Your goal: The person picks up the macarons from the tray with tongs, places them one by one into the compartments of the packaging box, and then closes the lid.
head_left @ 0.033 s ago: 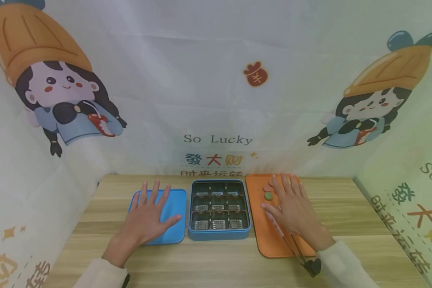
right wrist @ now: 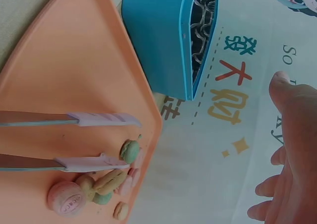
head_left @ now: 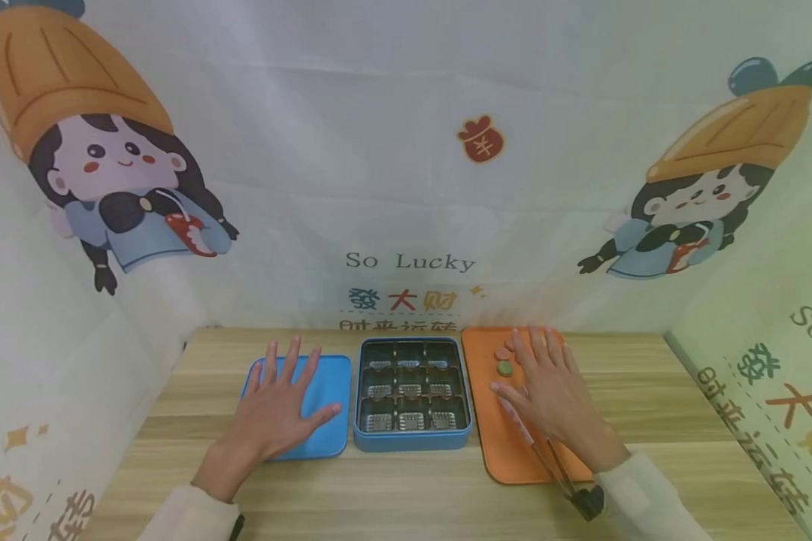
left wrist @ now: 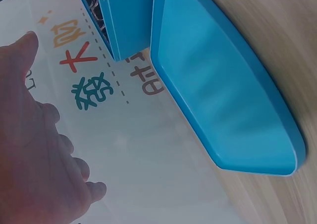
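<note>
The left hand (head_left: 276, 409) hovers with fingers spread above a shallow blue lid (head_left: 328, 383); the left wrist view shows a gap between that hand (left wrist: 37, 149) and the lid (left wrist: 218, 85). Over the orange tray (head_left: 507, 458) hangs the right hand (head_left: 558, 391), fingers extended, holding nothing. Beneath it lie tongs (head_left: 562, 477) with pale tips and several small macarons, one of them green (head_left: 504, 369). In the right wrist view the tongs' two arms (right wrist: 34, 118) lie apart, beside pink, green and tan macarons (right wrist: 67, 198).
Between lid and tray stands a blue box (head_left: 413, 440) with a clear insert divided into compartments. Its side nearly meets the tray in the right wrist view. A printed cloth (head_left: 406, 188) rises behind and beside the wooden table (head_left: 379, 496).
</note>
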Demonstrator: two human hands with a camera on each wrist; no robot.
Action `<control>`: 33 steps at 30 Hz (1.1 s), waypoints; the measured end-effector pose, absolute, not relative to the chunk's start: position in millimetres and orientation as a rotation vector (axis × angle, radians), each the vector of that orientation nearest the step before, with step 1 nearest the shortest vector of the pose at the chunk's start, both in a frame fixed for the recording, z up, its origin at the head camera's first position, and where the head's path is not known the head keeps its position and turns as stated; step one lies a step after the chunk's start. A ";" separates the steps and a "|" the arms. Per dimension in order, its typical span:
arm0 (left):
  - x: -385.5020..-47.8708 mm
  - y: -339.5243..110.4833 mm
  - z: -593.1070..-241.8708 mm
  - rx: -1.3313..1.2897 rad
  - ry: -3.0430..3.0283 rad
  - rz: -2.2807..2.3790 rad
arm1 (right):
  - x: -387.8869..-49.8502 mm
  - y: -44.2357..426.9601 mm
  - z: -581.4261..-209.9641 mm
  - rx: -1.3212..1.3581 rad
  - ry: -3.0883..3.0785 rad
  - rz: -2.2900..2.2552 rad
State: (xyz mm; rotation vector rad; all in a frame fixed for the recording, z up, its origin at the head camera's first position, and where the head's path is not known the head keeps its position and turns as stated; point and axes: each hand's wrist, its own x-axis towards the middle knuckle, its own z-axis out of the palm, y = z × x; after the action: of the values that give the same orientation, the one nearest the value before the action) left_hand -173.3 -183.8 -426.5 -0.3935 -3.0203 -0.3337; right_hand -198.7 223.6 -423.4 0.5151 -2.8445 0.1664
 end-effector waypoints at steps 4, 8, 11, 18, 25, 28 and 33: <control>-173.2 -184.5 -427.6 -0.404 -3.020 -0.349 | -198.5 224.9 -426.3 0.512 -2.834 0.162; -171.4 -185.6 -429.4 -0.407 -3.024 -0.366 | -197.8 228.4 -429.8 0.528 -2.794 0.163; -170.5 -187.0 -430.6 -0.402 -3.033 -0.381 | -195.5 232.6 -432.3 0.543 -2.762 0.185; -166.0 -186.6 -436.6 -0.391 -3.022 -0.530 | -173.0 242.8 -438.5 0.518 -2.709 0.111; -162.7 -169.8 -463.7 -0.310 -3.039 -0.991 | -139.7 248.2 -461.9 0.316 -2.995 0.084; -162.2 -158.3 -474.4 -0.256 -2.987 -1.191 | -130.6 248.3 -474.5 0.274 -2.992 0.102; -161.2 -140.8 -487.7 -0.112 -2.856 -1.423 | -126.9 244.1 -486.1 0.156 -3.003 0.268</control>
State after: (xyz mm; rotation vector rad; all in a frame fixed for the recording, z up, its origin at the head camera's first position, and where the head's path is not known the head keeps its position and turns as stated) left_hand -161.2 -140.8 -487.7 -0.1117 -2.8563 -1.4228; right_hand -126.9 244.1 -486.1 0.1558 -3.0030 0.2681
